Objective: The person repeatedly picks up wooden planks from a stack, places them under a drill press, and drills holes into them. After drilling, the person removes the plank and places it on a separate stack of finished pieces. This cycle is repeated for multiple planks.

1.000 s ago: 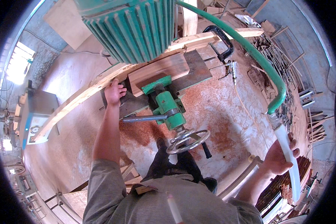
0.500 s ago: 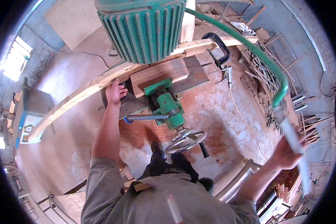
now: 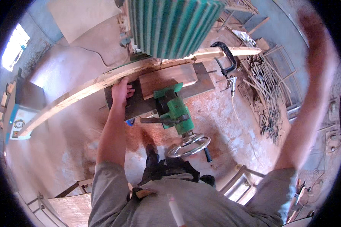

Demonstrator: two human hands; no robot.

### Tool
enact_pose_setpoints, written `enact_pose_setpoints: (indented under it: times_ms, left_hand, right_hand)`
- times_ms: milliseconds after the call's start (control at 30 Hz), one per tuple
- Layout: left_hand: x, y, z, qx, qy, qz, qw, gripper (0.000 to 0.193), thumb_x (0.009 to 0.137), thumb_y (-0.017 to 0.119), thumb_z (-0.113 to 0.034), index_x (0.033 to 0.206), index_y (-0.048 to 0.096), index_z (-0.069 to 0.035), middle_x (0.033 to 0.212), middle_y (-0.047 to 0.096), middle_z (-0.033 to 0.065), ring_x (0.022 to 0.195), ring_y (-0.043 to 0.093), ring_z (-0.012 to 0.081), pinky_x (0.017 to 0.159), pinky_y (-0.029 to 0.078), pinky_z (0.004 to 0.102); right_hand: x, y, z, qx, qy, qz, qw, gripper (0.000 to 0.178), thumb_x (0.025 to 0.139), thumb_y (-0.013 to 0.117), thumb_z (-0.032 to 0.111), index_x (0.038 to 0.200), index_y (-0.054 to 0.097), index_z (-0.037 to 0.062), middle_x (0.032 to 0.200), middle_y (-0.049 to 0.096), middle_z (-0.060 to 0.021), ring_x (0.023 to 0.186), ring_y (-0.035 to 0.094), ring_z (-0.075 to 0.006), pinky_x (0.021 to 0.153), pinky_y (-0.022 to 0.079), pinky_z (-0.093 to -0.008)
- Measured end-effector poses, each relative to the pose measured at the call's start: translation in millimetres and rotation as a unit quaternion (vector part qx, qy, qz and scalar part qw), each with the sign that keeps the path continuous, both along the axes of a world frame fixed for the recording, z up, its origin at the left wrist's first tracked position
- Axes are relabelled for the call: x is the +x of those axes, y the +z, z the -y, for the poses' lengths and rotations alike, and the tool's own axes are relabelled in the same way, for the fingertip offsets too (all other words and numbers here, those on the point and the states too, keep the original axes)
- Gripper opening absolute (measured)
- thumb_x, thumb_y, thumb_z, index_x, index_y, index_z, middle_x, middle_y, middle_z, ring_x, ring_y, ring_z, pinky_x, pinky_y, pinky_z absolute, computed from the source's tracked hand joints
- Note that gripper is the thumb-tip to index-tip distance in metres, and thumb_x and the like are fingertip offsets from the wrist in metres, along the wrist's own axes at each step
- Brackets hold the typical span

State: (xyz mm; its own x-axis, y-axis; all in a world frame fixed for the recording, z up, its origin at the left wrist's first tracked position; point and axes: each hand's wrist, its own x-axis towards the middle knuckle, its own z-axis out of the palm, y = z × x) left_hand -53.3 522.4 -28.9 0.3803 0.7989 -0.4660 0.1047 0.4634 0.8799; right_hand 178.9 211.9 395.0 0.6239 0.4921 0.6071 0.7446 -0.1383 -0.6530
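A long pale wooden beam [image 3: 83,87] crosses a dark metal machine table [image 3: 134,108]. At the beam's near edge, my left hand [image 3: 121,92] has its fingers curled in, with the fingertips against the wood. To its right a shorter wooden block [image 3: 166,77] lies along the beam, pressed by the jaw of a green clamp [image 3: 178,109]. The clamp carries a grey lever [image 3: 155,120] and a metal handwheel [image 3: 189,145]. Above them hangs a green ribbed motor [image 3: 174,28]. My right hand [image 3: 310,24] is raised at the upper right, smeared by motion, its fingers unclear.
A black C-clamp [image 3: 226,58] grips the beam's right part. Beside it lies an air gun [image 3: 233,85] with a thin hose. Scrap wood strips [image 3: 267,90] are heaped at the right. A grey control box [image 3: 24,113] stands at the left; sawdust covers the floor.
My right hand has swung from the lower right up to the upper right. The green lever it held is out of sight now. My left hand stays at the beam; the view has shifted slightly.
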Motion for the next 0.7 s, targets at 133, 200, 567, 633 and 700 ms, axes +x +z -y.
enact_pose_setpoints:
  times_ms: [133, 200, 567, 633, 700]
  left_hand:
    - [1.7, -2.8, -3.2, -0.013, -0.014, 0.002, 1.000, 0.042, 0.086, 0.059, -0.035, 0.111, 0.053, -0.001, 0.086, 0.062, 0.0107, 0.066, 0.065, 0.0200, 0.053, 0.052, 0.0301]
    - [1.3, -3.0, -4.8, -0.004, -0.012, -0.004, 1.000, 0.041, 0.086, 0.059, -0.034, 0.112, 0.053, -0.003, 0.086, 0.062, 0.0105, 0.065, 0.065, 0.0200, 0.053, 0.051, 0.0301]
    - [7.4, -9.3, -7.2, -0.083, 0.034, 0.033, 0.995, 0.035, 0.087, 0.060, -0.030, 0.110, 0.055, -0.004, 0.092, 0.064, 0.0126, 0.073, 0.065, 0.0218, 0.060, 0.053, 0.0322]
    - [9.1, -8.6, -10.8, -0.098, 0.033, 0.065, 0.993, 0.034, 0.086, 0.061, -0.029, 0.108, 0.055, -0.004, 0.093, 0.064, 0.0123, 0.074, 0.065, 0.0218, 0.062, 0.053, 0.0332]
    - [1.2, -11.4, -11.6, -0.125, 0.036, 0.098, 0.987, 0.032, 0.086, 0.062, -0.028, 0.107, 0.055, -0.005, 0.094, 0.064, 0.0122, 0.074, 0.064, 0.0218, 0.063, 0.053, 0.0344]
  right_hand:
    - [-119.8, -199.3, -63.6, -0.370, 0.288, -0.092, 0.878, 0.050, 0.090, 0.054, 0.039, 0.121, 0.054, -0.0004, 0.132, 0.048, -0.0227, 0.126, 0.042, -0.0354, 0.104, 0.033, -0.0450]
    - [-165.9, -264.6, -96.9, -0.458, 0.329, -0.119, 0.817, 0.046, 0.086, 0.058, 0.039, 0.114, 0.058, 0.0030, 0.126, 0.052, -0.0198, 0.119, 0.047, -0.0360, 0.097, 0.041, -0.0454]
    - [-6.2, -361.7, 14.2, -0.189, -0.088, -0.387, 0.898, 0.031, 0.095, 0.050, 0.030, 0.099, 0.060, 0.0010, 0.076, 0.064, -0.0081, 0.071, 0.058, -0.0154, 0.066, 0.047, -0.0299]
    - [2.4, -392.7, 44.5, -0.189, -0.110, -0.272, 0.937, 0.036, 0.094, 0.051, 0.028, 0.114, 0.054, -0.0029, 0.090, 0.065, -0.0123, 0.080, 0.060, -0.0166, 0.072, 0.048, -0.0302]
    - [3.0, -401.9, 66.3, -0.192, -0.130, -0.224, 0.947, 0.042, 0.094, 0.052, 0.026, 0.122, 0.051, -0.0049, 0.099, 0.065, -0.0144, 0.086, 0.061, -0.0170, 0.076, 0.048, -0.0303]
